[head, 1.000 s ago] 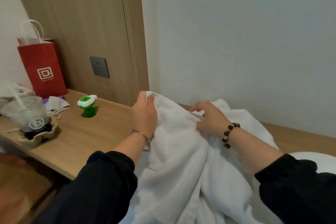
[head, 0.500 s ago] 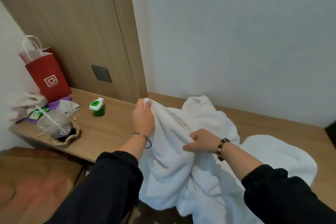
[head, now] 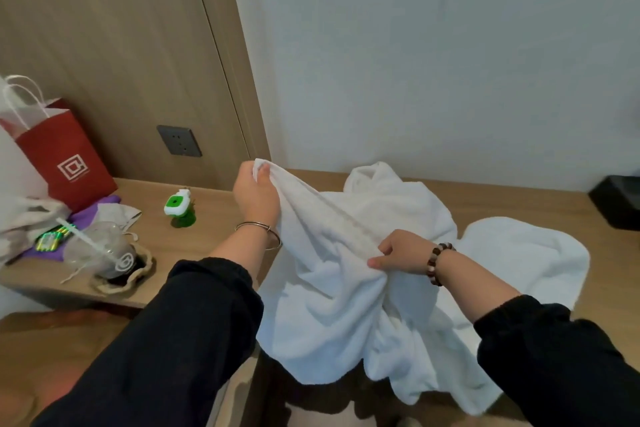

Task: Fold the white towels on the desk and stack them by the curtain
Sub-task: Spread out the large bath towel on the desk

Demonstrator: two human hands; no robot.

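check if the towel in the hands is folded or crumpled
Crumpled, not folded. The towel hangs in loose bunched creases over the desk edge, the left hand pinching a raised corner and the right hand gripping its edge.

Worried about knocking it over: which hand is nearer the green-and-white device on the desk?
Left. The left hand pinches a white towel corner just right of the green-and-white device; the right hand grips the towel farther right.
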